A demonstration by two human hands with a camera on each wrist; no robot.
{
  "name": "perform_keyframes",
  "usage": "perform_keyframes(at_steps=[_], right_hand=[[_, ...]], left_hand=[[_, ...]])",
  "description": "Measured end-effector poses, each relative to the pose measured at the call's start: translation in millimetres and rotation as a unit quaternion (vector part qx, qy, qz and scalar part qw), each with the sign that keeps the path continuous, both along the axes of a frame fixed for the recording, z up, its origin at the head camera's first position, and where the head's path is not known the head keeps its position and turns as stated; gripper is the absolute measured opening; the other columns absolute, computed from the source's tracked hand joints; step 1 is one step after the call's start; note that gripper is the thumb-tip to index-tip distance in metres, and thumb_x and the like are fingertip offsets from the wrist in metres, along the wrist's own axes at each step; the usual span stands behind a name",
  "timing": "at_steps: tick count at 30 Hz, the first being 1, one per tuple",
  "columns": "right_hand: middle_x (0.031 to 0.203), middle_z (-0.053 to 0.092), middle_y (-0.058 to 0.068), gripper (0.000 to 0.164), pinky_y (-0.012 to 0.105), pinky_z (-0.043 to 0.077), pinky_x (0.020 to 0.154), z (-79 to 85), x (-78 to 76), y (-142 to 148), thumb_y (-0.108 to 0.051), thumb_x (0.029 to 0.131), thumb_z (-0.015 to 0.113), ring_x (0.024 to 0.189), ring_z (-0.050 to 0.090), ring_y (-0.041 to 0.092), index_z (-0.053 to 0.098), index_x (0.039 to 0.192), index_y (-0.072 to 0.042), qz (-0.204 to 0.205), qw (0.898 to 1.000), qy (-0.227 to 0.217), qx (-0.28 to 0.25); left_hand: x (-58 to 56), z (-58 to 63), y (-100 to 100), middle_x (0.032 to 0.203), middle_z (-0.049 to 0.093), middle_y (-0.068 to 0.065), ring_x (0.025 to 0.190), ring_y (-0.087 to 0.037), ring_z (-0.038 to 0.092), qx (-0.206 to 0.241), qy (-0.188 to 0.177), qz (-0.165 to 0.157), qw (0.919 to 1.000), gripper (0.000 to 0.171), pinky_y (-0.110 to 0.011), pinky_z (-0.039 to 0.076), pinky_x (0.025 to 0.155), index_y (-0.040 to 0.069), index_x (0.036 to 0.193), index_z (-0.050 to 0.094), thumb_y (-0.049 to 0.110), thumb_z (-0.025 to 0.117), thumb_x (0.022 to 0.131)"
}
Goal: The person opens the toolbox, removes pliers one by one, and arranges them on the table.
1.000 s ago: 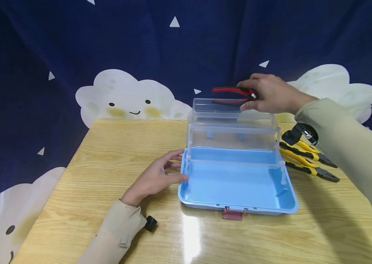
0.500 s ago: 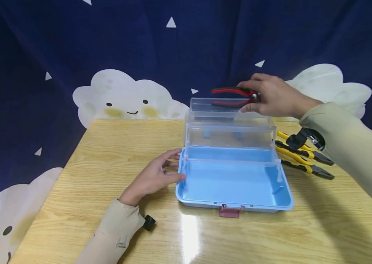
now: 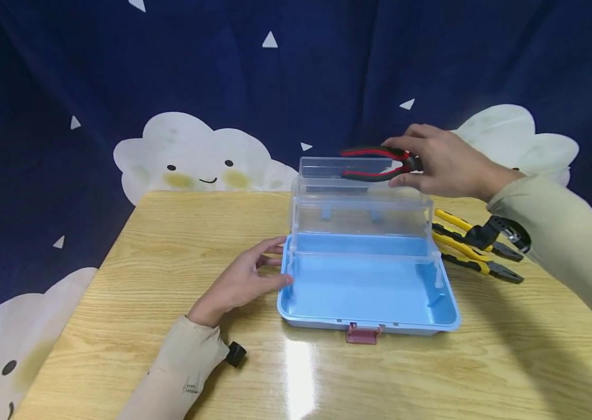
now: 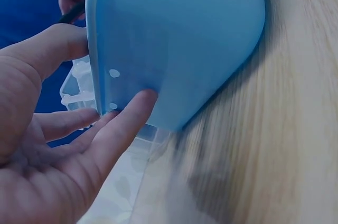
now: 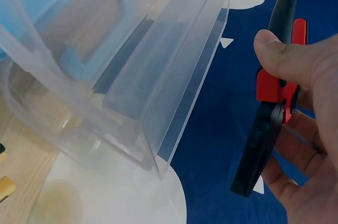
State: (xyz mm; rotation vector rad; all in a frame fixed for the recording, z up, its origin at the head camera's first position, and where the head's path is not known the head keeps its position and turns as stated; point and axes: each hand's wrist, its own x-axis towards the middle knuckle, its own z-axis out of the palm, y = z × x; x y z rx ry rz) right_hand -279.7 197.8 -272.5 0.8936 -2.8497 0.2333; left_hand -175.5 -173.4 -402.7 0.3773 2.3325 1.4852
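Observation:
In the head view my right hand (image 3: 445,163) grips red-and-black pliers (image 3: 369,175) above the back right of an open toolbox. The pliers' handles spread apart and point left; their nose is mostly hidden by the hand. In the right wrist view, the thumb presses on one side of the pliers (image 5: 268,89) and the fingers lie on the other. My left hand (image 3: 246,280) holds the left rim of the light blue toolbox (image 3: 361,289), thumb over the edge. Its fingers lie against the outer blue wall (image 4: 174,34) in the left wrist view.
Clear plastic trays (image 3: 364,219) stand raised over the toolbox's back half. Two yellow-and-black pliers (image 3: 464,249) lie on the wooden table (image 3: 196,227) to its right. A pink latch (image 3: 362,333) hangs at the front. Behind the table hangs a dark blue curtain (image 3: 196,58).
The right hand and the red-and-black pliers have moved slightly right and down relative to the toolbox. My left hand keeps its hold on the rim. The head view has shifted a little.

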Motion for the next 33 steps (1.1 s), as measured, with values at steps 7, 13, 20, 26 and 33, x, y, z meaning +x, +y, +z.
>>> perform_keyframes(at_steps=[7,13,20,26,33], right_hand=[[0.112,0.066,0.015,0.067,0.032,0.045,0.067,-1.3,3.5,8,-0.032,0.085,0.086,0.086,0.055,0.022,0.061,0.141,-0.004,0.008,1.000,0.010,-0.003],[0.111,0.066,0.014,0.069,0.031,0.046,0.066,-2.9,11.4,14,-0.030,0.083,0.088,0.083,0.056,0.021,0.061,0.142,-0.005,-0.003,1.000,0.004,-0.012],[0.113,0.066,0.012,0.071,0.028,0.051,0.068,-14.5,21.9,18,-0.028,0.080,0.090,0.082,0.060,0.018,0.062,0.142,-0.006,-0.004,1.000,-0.014,-0.025],[0.114,0.067,0.010,0.071,0.028,0.056,0.070,-20.5,27.8,19,-0.031,0.081,0.090,0.087,0.061,0.017,0.062,0.142,-0.008,-0.003,0.999,-0.024,-0.034],[0.110,0.066,0.007,0.069,0.024,0.053,0.067,-20.9,36.3,20,-0.030,0.081,0.090,0.082,0.061,0.015,0.063,0.141,-0.009,0.000,0.999,-0.009,-0.046]], left_hand=[[-1.6,-1.0,1,0.152,0.051,-0.010,0.139,-0.032,0.057,-0.003,-0.004,0.000,1.0000,0.081,-0.040,0.058,0.103,0.024,0.160,0.038,0.026,0.081,0.090],[-2.0,-0.9,2,0.152,0.050,-0.012,0.139,-0.034,0.056,-0.004,-0.002,-0.003,1.0000,0.082,-0.040,0.059,0.101,0.023,0.160,0.037,0.026,0.080,0.091],[-1.8,1.0,1,0.151,0.051,-0.008,0.140,-0.031,0.056,-0.010,-0.011,0.001,0.9999,0.081,-0.039,0.059,0.100,0.026,0.160,0.038,0.026,0.081,0.091],[-0.1,2.4,-1,0.151,0.051,-0.007,0.140,-0.031,0.056,-0.012,-0.011,0.004,0.9999,0.081,-0.040,0.059,0.101,0.027,0.160,0.038,0.027,0.081,0.091],[0.1,1.3,-2,0.151,0.051,-0.008,0.140,-0.031,0.056,-0.010,-0.009,0.002,0.9999,0.082,-0.040,0.058,0.102,0.027,0.160,0.037,0.027,0.081,0.091]])
